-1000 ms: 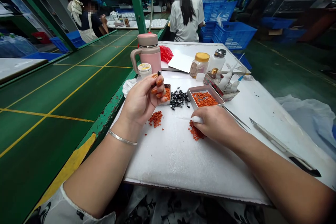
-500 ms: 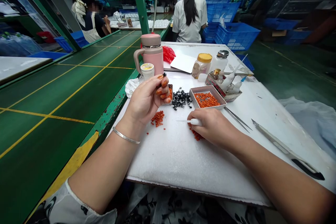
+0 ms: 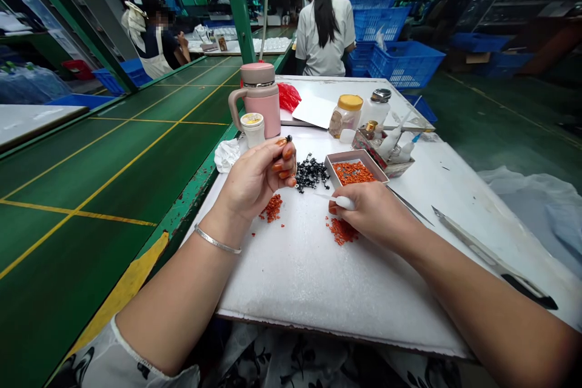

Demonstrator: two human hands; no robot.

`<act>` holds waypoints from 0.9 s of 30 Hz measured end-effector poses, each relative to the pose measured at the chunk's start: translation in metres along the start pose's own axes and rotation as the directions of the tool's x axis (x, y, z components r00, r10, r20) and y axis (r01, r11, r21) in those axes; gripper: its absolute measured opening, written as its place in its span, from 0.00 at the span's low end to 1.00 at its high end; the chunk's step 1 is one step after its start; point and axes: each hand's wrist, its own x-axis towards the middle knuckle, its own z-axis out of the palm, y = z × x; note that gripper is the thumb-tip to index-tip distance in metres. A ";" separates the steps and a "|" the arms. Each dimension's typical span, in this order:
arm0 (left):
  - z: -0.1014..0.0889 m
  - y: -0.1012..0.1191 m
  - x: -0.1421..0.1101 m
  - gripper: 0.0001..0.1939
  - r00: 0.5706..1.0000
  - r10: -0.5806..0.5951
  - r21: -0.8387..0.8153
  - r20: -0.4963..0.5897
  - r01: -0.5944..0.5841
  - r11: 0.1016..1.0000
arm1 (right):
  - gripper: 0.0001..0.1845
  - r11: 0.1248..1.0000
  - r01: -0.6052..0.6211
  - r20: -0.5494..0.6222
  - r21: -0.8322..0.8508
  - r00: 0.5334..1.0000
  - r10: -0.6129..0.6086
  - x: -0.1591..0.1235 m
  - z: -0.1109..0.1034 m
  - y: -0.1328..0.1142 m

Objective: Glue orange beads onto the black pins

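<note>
Pinched between the thumb and fingers of my left hand [image 3: 257, 179] is a small black part [image 3: 288, 139], held up above the table. My right hand [image 3: 370, 209] is closed around a white glue bottle [image 3: 344, 202], its thin nozzle pointing left. Just below that hand lies a pile of small orange pieces [image 3: 343, 231]. A second orange pile [image 3: 273, 208] sits beneath my left hand. Between the hands, farther back, is a heap of black parts [image 3: 311, 173]. A shallow box [image 3: 382, 176] of orange pieces stands behind my right hand.
A pink mug [image 3: 266, 106], a white tub [image 3: 253, 128] and crumpled tissue [image 3: 226, 156] stand at the back left. Behind the box are a yellow-lidded jar [image 3: 346, 116] and a holder with bottles [image 3: 400, 167]. Tweezers [image 3: 413, 207] and a utility knife [image 3: 482, 248] lie right. A green conveyor [image 3: 113, 163] runs left.
My right hand has risen slightly away from the orange pile, showing more of it, with the glue bottle still held. My left hand keeps its pinch on the black part.
</note>
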 end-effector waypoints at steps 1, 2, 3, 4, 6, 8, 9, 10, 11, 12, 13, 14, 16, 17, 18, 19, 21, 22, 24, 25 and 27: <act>0.000 0.001 0.000 0.07 1.000 0.007 -0.001 -0.001 -0.007 1.000 | 0.09 0.999 -0.013 0.018 -0.046 1.000 0.013 0.000 0.001 0.000; 0.000 0.002 0.000 0.07 1.000 0.016 -0.002 -0.002 -0.016 1.000 | 0.09 0.996 -0.018 0.029 -0.090 0.999 0.021 -0.001 0.003 -0.001; 0.000 0.002 0.000 0.07 1.000 0.026 -0.005 -0.005 -0.026 1.000 | 0.09 0.991 -0.018 0.034 -0.131 0.999 0.023 -0.001 0.005 -0.002; -0.001 0.003 0.000 0.07 0.999 0.036 -0.008 -0.008 -0.036 0.999 | 0.09 0.985 -0.016 0.034 -0.170 0.999 0.022 -0.001 0.006 -0.004; 0.000 0.004 0.000 0.07 0.999 0.047 -0.013 -0.013 -0.047 0.999 | 0.09 0.973 -0.018 0.028 -0.228 0.999 0.025 -0.001 0.008 -0.006; 0.000 0.004 0.000 0.08 0.999 0.048 -0.017 -0.013 -0.048 0.999 | 0.09 0.965 -0.024 0.030 -0.260 0.999 0.033 -0.001 0.010 -0.009; 0.000 0.004 0.000 0.08 0.999 0.047 -0.017 -0.013 -0.047 0.999 | 0.09 0.964 -0.024 0.035 -0.266 0.999 0.035 -0.001 0.011 -0.009; 0.000 0.004 0.000 0.08 0.999 0.044 -0.016 -0.014 -0.044 0.999 | 0.09 0.964 -0.020 0.039 -0.264 0.999 0.031 -0.001 0.011 -0.009; 0.000 0.004 0.000 0.08 0.999 0.042 -0.014 -0.013 -0.043 0.999 | 0.09 0.967 -0.013 0.041 -0.253 0.999 0.024 -0.001 0.012 -0.008; 0.000 0.004 0.000 0.08 0.999 0.039 -0.014 -0.011 -0.040 0.999 | 0.09 0.972 -0.007 0.042 -0.236 0.999 0.017 -0.001 0.012 -0.008; 0.000 0.004 0.000 0.08 0.999 0.036 -0.012 -0.010 -0.036 0.999 | 0.09 0.976 -0.003 0.041 -0.219 0.999 0.012 0.000 0.012 -0.006; 0.000 0.004 0.000 0.08 0.999 0.031 -0.008 -0.007 -0.031 0.999 | 0.09 0.981 0.002 0.043 -0.196 0.999 0.006 0.000 0.012 -0.005; 0.000 0.003 -0.001 0.08 1.000 0.022 0.010 -0.002 -0.022 1.000 | 0.08 0.994 0.007 0.043 -0.112 0.999 -0.003 0.000 0.009 -0.003; 0.000 0.002 -0.001 0.08 1.000 0.012 0.025 0.001 -0.012 1.000 | 0.08 0.999 0.006 0.038 -0.047 0.999 -0.004 0.000 0.007 -0.002; 0.001 0.001 -0.001 0.08 1.000 -0.001 0.045 0.008 0.001 0.999 | 0.07 0.999 0.002 0.027 0.038 1.000 -0.003 0.001 0.005 -0.002; 0.002 0.000 -0.002 0.09 1.000 -0.016 0.067 0.019 0.014 0.998 | 0.07 0.990 -0.003 0.011 0.144 1.000 0.002 0.001 0.002 -0.001; 0.004 -0.004 -0.002 0.10 0.997 -0.051 0.127 0.061 0.043 0.991 | 0.10 0.933 -0.018 -0.033 0.359 0.999 0.032 0.001 -0.004 0.000; 0.005 -0.006 -0.003 0.10 0.993 -0.073 0.165 0.090 0.058 0.985 | 0.11 0.890 -0.019 -0.051 0.455 0.998 0.047 0.001 -0.006 0.001; 0.008 -0.012 -0.003 0.12 0.981 -0.119 0.244 0.151 0.080 0.967 | 0.13 0.778 -0.005 -0.071 0.628 0.995 0.064 0.001 -0.009 0.002; 0.009 -0.015 -0.003 0.13 0.974 -0.141 0.281 0.176 0.088 0.956 | 0.14 0.716 0.008 -0.074 0.698 0.995 0.062 0.000 -0.010 0.003; 0.011 -0.020 -0.003 0.16 0.961 -0.171 0.348 0.217 0.088 0.934 | 0.13 0.582 0.032 -0.072 0.812 0.996 0.046 -0.001 -0.011 0.003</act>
